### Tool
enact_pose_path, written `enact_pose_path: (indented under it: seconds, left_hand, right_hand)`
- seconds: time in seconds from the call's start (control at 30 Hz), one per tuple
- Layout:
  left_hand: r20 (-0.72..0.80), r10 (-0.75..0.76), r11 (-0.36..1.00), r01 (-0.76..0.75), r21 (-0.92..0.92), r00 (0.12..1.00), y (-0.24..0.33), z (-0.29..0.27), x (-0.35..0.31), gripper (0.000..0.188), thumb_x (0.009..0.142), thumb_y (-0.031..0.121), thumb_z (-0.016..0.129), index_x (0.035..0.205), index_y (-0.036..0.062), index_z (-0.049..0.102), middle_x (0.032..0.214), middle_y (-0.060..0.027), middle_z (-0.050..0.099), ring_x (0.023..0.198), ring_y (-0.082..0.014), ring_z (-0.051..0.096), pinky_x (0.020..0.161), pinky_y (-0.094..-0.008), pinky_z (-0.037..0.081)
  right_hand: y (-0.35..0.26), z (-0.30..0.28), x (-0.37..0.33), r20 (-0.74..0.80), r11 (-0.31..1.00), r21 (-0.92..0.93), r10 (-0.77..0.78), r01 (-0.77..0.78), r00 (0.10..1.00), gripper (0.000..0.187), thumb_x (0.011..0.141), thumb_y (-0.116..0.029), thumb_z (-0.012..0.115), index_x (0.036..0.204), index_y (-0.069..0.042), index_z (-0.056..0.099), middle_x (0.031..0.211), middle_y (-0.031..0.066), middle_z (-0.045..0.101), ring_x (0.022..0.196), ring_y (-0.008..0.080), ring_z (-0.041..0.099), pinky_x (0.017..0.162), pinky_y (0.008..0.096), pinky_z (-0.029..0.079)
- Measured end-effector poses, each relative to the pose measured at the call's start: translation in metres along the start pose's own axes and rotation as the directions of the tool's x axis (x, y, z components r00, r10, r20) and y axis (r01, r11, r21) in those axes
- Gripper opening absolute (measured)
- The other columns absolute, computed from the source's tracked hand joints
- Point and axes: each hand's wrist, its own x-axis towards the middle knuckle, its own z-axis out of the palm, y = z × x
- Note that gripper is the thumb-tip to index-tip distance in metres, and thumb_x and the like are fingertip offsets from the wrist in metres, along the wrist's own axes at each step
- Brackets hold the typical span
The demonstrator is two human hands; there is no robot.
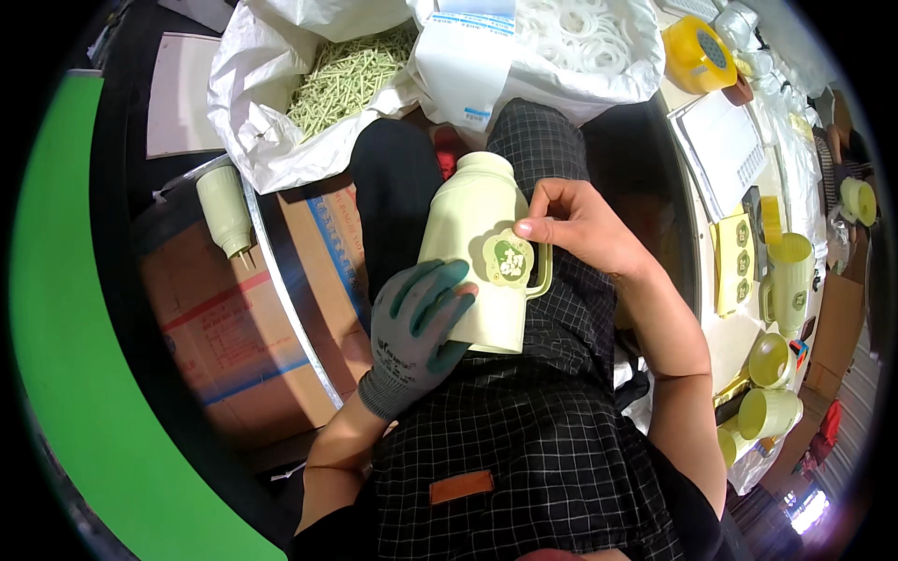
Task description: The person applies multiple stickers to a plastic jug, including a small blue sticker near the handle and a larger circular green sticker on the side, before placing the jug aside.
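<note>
A pale yellow-green jug with a side handle and a narrow neck lies tilted in my lap, its mouth pointing away from me. My left hand, in a grey and green glove, grips the lower left of its body, with a bare fingertip showing. My bare right hand pinches the upper right edge of a round, scalloped sticker between thumb and index finger. This sticker is against or just above the jug's side, beside the handle; its shadow falls to the left. Whether it is stuck down I cannot tell.
White sacks hold green sticks and clear rings. At right, a bench carries a yellow tape roll, a sticker sheet and pale green jugs. Cardboard boxes and a green piece are at left.
</note>
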Motion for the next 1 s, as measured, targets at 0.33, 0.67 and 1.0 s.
enact_pose_path:
  seconds: [0.33, 0.67, 1.0]
  left_hand:
    - [-0.065, -0.014, 0.999, 0.017, 0.041, 0.998, -0.003, 0.016, -0.011, 0.05, 0.069, 0.014, 0.08, 0.118, 0.0123, 0.071, 0.137, -0.0072, 0.063, 0.119, -0.0324, 0.061, 0.097, -0.0473, 0.05]
    - [-0.003, 0.08, 0.987, -0.079, 0.143, 0.997, 0.001, 0.01, -0.002, 0.063, 0.07, 0.012, 0.081, 0.132, 0.0127, 0.067, 0.145, -0.009, 0.06, 0.127, -0.0368, 0.056, 0.103, -0.0516, 0.049]
    - [0.061, 0.038, 0.999, -0.04, 0.025, 0.997, -0.004, 0.016, -0.002, 0.061, 0.076, 0.013, 0.076, 0.136, 0.0156, 0.067, 0.149, -0.006, 0.059, 0.133, -0.0337, 0.053, 0.108, -0.0532, 0.047]
  right_hand:
    - [0.023, 0.008, 0.005, -0.129, 0.993, -0.114, 0.01, -0.024, 0.992, 0.043, 0.087, -0.037, 0.09, 0.076, -0.006, 0.063, 0.075, 0.0009, 0.063, 0.07, 0.0079, 0.056, 0.063, 0.0255, 0.048]
    - [0.028, 0.01, 0.003, -0.201, 0.965, -0.258, -0.005, -0.048, 0.98, 0.045, 0.086, -0.042, 0.088, 0.077, -0.006, 0.064, 0.075, 0.0032, 0.065, 0.069, 0.0123, 0.06, 0.065, 0.0297, 0.052]
    - [0.007, 0.029, -0.016, -0.305, 0.565, -0.825, -0.407, -0.025, 0.861, 0.057, 0.078, -0.058, 0.084, 0.089, -0.006, 0.064, 0.081, 0.009, 0.064, 0.078, 0.0304, 0.069, 0.068, 0.0405, 0.055]
